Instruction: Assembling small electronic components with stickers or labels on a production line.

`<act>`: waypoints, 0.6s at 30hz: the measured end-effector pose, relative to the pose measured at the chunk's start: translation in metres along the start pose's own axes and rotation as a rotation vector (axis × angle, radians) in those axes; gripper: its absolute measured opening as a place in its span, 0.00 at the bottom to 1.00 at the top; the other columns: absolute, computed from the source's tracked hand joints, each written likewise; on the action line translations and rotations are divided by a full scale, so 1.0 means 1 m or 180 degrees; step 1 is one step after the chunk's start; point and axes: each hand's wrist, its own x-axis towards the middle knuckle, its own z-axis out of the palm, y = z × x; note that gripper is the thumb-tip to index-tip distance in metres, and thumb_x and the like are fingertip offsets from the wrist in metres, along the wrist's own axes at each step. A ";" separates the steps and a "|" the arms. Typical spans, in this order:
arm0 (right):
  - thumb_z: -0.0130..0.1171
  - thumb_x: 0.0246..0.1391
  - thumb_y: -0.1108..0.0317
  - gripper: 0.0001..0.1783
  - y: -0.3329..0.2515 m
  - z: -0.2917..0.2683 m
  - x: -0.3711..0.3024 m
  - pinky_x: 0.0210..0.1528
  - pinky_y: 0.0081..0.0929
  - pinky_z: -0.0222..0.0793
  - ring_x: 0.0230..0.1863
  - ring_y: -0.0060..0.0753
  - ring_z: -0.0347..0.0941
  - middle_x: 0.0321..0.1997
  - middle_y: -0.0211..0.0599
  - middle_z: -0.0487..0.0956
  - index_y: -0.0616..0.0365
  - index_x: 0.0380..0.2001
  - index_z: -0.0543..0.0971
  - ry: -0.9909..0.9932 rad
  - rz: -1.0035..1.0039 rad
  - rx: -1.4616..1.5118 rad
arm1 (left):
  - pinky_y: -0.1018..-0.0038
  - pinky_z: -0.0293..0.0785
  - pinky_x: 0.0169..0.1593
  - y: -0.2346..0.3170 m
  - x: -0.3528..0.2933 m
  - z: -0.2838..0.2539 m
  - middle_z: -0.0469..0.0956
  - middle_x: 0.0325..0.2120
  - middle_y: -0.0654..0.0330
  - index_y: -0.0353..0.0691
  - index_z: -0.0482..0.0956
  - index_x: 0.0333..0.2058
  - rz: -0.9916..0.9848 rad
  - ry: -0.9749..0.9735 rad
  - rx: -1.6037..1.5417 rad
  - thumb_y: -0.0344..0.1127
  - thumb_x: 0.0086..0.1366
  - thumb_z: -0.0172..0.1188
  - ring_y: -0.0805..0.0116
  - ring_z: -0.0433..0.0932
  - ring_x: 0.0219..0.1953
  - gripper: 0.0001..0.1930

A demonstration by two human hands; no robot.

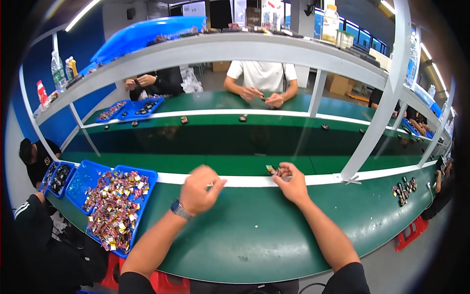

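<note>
My left hand (pixel 199 190), with a watch (pixel 181 209) on its wrist, is raised over the near edge of the white rail with its fingers curled. A tiny pale spot shows by the thumb; what the fingers hold, if anything, I cannot make out. Over the same rail, further right, my right hand (pixel 293 185) pinches a small black electronic part (pixel 272 170) with light markings, its tip pointing to the far left. Left of my left hand, a blue tray (pixel 154 182) is heaped with small pink, white and yellow parts (pixel 115 208).
A dark green conveyor belt (pixel 215 139) carries a few small black parts beyond the white rail (pixel 245 181). Black parts (pixel 404 190) lie in a cluster on the green table (pixel 245 245) at right. White shelf posts (pixel 377 112) rise ahead. Co-workers sit opposite and on both sides.
</note>
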 end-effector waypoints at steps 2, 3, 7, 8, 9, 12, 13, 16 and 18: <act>0.70 0.44 0.68 0.26 0.000 -0.007 -0.006 0.46 0.26 0.72 0.37 0.26 0.74 0.35 0.37 0.81 0.66 0.48 0.77 -0.0059 0.0307 -0.0101 | 0.65 0.71 0.29 0.019 0.078 -0.034 0.73 0.19 0.54 0.36 0.74 0.21 0.0959 0.0805 0.0563 0.25 0.55 0.69 0.54 0.73 0.24 0.10; 0.69 0.44 0.69 0.26 -0.005 -0.011 -0.006 0.45 0.25 0.72 0.37 0.26 0.75 0.36 0.36 0.81 0.66 0.48 0.76 -0.0034 0.0449 -0.0079 | 0.65 0.71 0.30 0.030 0.113 -0.053 0.72 0.19 0.54 0.35 0.74 0.21 0.1101 0.1221 0.0755 0.27 0.55 0.69 0.54 0.73 0.24 0.11; 0.69 0.45 0.69 0.26 -0.005 -0.016 -0.008 0.45 0.26 0.72 0.37 0.26 0.75 0.37 0.36 0.81 0.66 0.48 0.76 0.0031 0.0205 -0.0127 | 0.65 0.70 0.38 0.040 0.250 -0.119 0.77 0.26 0.55 0.36 0.76 0.27 0.1346 0.1585 0.2168 0.35 0.63 0.64 0.56 0.75 0.31 0.10; 0.69 0.45 0.69 0.26 -0.005 -0.014 -0.008 0.46 0.27 0.73 0.38 0.27 0.75 0.37 0.36 0.80 0.66 0.49 0.76 0.0024 0.0269 -0.0074 | 0.66 0.73 0.46 0.035 0.273 -0.133 0.81 0.33 0.54 0.35 0.79 0.33 0.0928 0.1292 0.2672 0.37 0.63 0.64 0.56 0.79 0.39 0.10; 0.69 0.45 0.69 0.27 -0.005 -0.013 -0.009 0.46 0.28 0.73 0.39 0.27 0.75 0.37 0.36 0.80 0.65 0.49 0.76 0.0016 0.0360 -0.0029 | 0.64 0.72 0.50 0.017 0.292 -0.148 0.81 0.38 0.52 0.37 0.79 0.39 0.0804 0.1031 0.3223 0.39 0.63 0.63 0.53 0.78 0.43 0.12; 0.69 0.45 0.69 0.28 -0.008 -0.013 -0.008 0.46 0.29 0.73 0.42 0.29 0.75 0.39 0.37 0.79 0.64 0.51 0.75 0.0069 -0.0050 0.0164 | 0.64 0.72 0.55 0.010 0.291 -0.159 0.80 0.43 0.49 0.38 0.77 0.50 0.0832 0.0736 0.3376 0.36 0.61 0.63 0.49 0.78 0.48 0.19; 0.69 0.44 0.70 0.29 0.002 -0.016 -0.006 0.46 0.29 0.72 0.44 0.32 0.75 0.40 0.38 0.79 0.61 0.51 0.75 0.0197 -0.0377 0.0004 | 0.66 0.74 0.51 0.024 0.274 -0.142 0.81 0.40 0.49 0.36 0.78 0.47 0.0672 0.0751 0.2828 0.34 0.61 0.62 0.52 0.80 0.44 0.16; 0.68 0.45 0.71 0.29 -0.018 -0.022 -0.009 0.46 0.29 0.72 0.46 0.36 0.74 0.42 0.38 0.78 0.59 0.53 0.74 0.0068 -0.0890 -0.0193 | 0.73 0.75 0.38 0.033 0.170 -0.066 0.81 0.29 0.54 0.32 0.81 0.37 -0.0030 0.0990 0.0994 0.27 0.62 0.59 0.65 0.81 0.32 0.06; 0.68 0.45 0.71 0.28 -0.037 -0.015 -0.013 0.47 0.30 0.72 0.48 0.36 0.73 0.46 0.37 0.79 0.57 0.53 0.74 -0.0281 -0.1204 -0.0029 | 0.74 0.73 0.34 0.026 0.094 -0.026 0.80 0.28 0.59 0.32 0.80 0.34 -0.0149 0.0217 0.0571 0.29 0.65 0.58 0.74 0.77 0.29 0.06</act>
